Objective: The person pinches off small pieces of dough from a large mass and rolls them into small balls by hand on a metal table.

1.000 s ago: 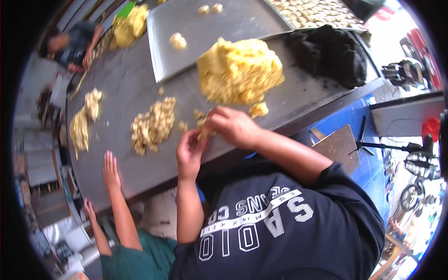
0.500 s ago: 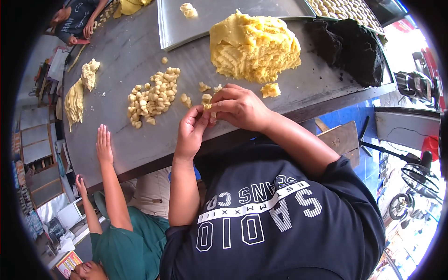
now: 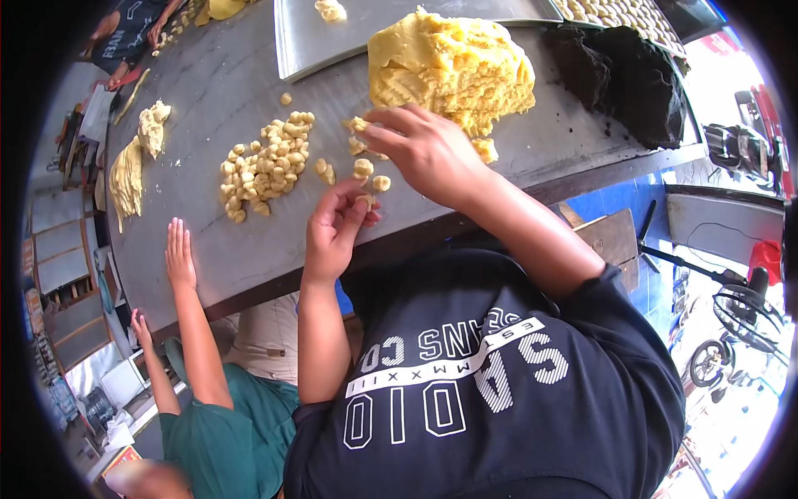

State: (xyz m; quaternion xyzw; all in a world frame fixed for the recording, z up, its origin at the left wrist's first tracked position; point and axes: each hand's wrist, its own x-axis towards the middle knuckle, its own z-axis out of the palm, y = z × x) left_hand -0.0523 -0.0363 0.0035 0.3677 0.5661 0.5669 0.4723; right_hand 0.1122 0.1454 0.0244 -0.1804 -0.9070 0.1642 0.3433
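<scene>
My left hand [image 3: 332,237] is raised at the table's near edge, thumb and fingers closed on a small piece of pale dough [image 3: 366,200]. My right hand [image 3: 428,154] reaches over the table in front of the big yellow dough mass [image 3: 453,71]. At its fingertips is a small yellow dough scrap [image 3: 357,124], apparently pinched. Between the hands lie a few pale dough balls [image 3: 363,168], with another dough bit [image 3: 321,166] to their left. Further left is a heap of small dough balls [image 3: 266,166]. The right hand hides part of the scraps beneath it.
A metal tray [image 3: 324,50] with one dough lump stands at the back, beside a tray of shaped pieces [image 3: 615,21]. Dark crumpled material [image 3: 619,83] lies at right, loose dough [image 3: 129,179] at left. A green-shirted person's hand [image 3: 179,254] rests on the table; another person [image 3: 129,33] works far left.
My hands have parted. The right hand has moved up and left from the left hand to the scraps before the yellow mass. The left hand still holds its dough piece. The view has shifted slightly.
</scene>
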